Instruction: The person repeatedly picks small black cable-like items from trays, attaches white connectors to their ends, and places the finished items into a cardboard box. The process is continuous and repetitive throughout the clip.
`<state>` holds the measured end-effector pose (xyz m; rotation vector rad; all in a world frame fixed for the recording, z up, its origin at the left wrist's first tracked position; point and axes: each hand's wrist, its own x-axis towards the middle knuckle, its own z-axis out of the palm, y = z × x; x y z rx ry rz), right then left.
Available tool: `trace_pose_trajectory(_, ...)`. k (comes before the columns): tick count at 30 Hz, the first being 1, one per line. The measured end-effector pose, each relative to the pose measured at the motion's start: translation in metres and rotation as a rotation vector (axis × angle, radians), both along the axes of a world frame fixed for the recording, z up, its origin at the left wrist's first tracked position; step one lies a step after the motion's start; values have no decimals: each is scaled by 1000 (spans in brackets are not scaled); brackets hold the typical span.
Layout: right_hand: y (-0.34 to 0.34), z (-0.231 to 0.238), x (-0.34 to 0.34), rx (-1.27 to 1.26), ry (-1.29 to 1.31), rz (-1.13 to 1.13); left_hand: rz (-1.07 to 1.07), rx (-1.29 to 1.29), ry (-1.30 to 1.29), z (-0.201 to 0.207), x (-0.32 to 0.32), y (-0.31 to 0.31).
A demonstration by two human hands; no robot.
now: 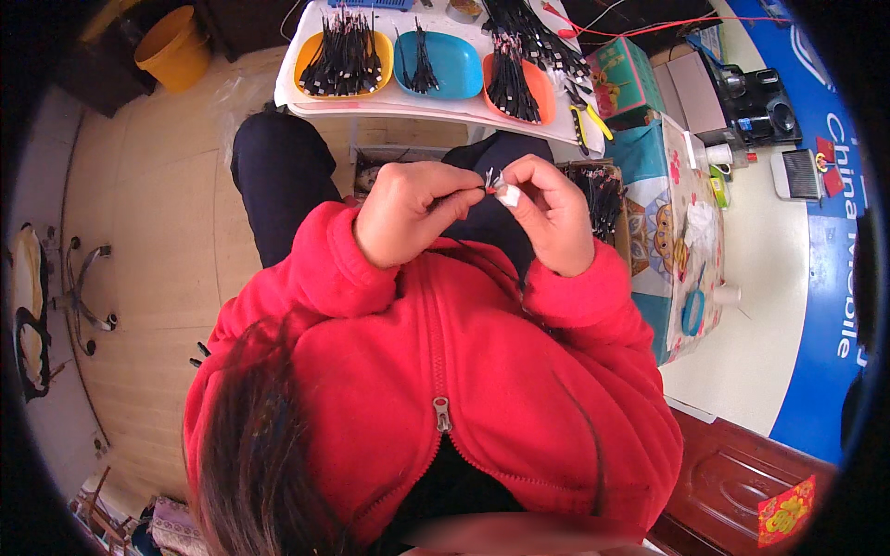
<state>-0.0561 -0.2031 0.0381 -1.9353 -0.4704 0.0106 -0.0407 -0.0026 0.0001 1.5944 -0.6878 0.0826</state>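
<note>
Above my lap, both hands meet on the stripped end of a thin black cable, where several fine wires fan out, with a bit of red among them. My left hand pinches the cable between thumb and fingertips. From the other side my right hand pinches at the wire ends, and its thumb carries a white wrap. Part of the black cable seems to hang below the hands against the red jacket. Fingers hide the exact grip points.
On the white table ahead, a yellow tray, a blue tray and an orange tray hold bundled black cables. Yellow-handled pliers lie at its right edge. A cloth-covered stand is at right, a yellow bucket far left.
</note>
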Motion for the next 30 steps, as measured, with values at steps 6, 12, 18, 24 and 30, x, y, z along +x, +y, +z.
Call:
trace_pose_trajectory(6,-13,23,9,-216,-335,94,-373,-168,428,3,9,10)
trace_pose_trajectory(12,-8,24,6,-210,-495,167,-464,-327,530,2,4,10)
trace_pose_trajectory(18,-1,13,-12,-96,-395,97,-534,-464,530,2,1,8)
trace_pose_trajectory(24,-7,18,-9,64,-281,152,-565,-450,531,5,-4,4)
trace_pose_trajectory(30,6,3,-21,65,-368,-4,-560,-613,592,-6,-7,-6)
